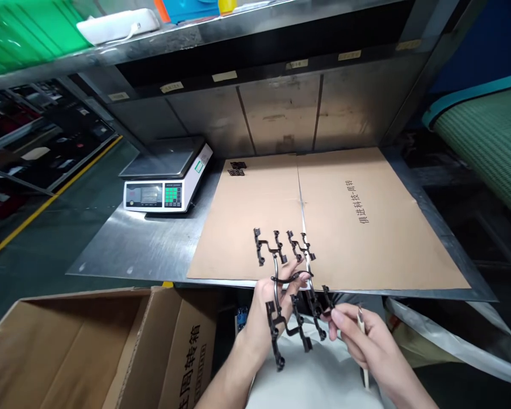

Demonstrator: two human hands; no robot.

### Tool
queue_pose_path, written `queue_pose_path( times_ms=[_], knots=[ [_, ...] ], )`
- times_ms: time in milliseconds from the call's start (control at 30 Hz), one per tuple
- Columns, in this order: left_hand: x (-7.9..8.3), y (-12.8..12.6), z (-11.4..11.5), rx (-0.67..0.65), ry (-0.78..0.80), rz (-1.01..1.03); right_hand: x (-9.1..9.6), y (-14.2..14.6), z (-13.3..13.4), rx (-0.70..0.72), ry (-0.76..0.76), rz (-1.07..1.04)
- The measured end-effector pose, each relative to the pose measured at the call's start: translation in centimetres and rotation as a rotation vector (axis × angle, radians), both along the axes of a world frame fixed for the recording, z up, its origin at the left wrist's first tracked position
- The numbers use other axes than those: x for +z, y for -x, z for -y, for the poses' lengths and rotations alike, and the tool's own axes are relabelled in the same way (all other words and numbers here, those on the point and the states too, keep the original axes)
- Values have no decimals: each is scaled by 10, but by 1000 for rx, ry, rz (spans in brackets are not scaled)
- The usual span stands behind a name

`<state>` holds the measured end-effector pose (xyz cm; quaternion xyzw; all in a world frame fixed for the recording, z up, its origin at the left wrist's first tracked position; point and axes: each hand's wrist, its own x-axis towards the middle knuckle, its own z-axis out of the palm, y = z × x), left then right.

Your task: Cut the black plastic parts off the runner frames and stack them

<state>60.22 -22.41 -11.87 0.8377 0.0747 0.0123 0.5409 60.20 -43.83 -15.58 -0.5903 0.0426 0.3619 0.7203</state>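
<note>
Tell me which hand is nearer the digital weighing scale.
Left. The left hand, gripping the black moulded plastic parts, is in front of the digital weighing scale and to its right. The right hand is farther right, beyond the left hand.

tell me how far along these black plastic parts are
Done, it seems: a small stack of black parts sits at the far corner of the cardboard sheet. In hand: the left hand grips a black branched frame, and the right hand holds a pale stick. Left: that frame's parts are joined together.
</note>
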Motion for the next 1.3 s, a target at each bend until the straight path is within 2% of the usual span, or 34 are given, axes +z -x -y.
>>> queue_pose_path(
  times_ms=[67, 100, 167, 267, 333, 400, 467, 533, 700, 1033, 1300],
  knots=[
    [7, 3, -10, -60, 19, -92, -4, -12, -1, -72, 22, 10],
    [10, 6, -16, -127, 85, -148, -5, -19, -2, -125, 35, 18],
    [9, 12, -26, -295, 321, -226, -6, -36, -6, -227, 60, 46],
    [-7, 20, -23, -453, 685, -202, -2, -61, -19, -276, 52, 101],
    [-19, 23, -9, -431, 810, -137, 2, -73, -31, -259, 20, 122],
    [-24, 26, 7, -314, 933, -62, 6, -80, -40, -240, -5, 127],
    [-20, 26, 19, -176, 1058, -13, 10, -83, -45, -229, -16, 137],
    [-10, 26, 24, -93, 1161, -1, 12, -84, -44, -224, -24, 156],
    [4, 23, 22, -100, 1214, -40, 12, -82, -41, -250, -8, 158],
    [-2, 27, 21, -117, 1165, -94, 23, -83, -40, -299, -38, 99],
    [1, 24, 22, -133, 1144, -107, 20, -85, -36, -323, -57, 141]
  ],
)
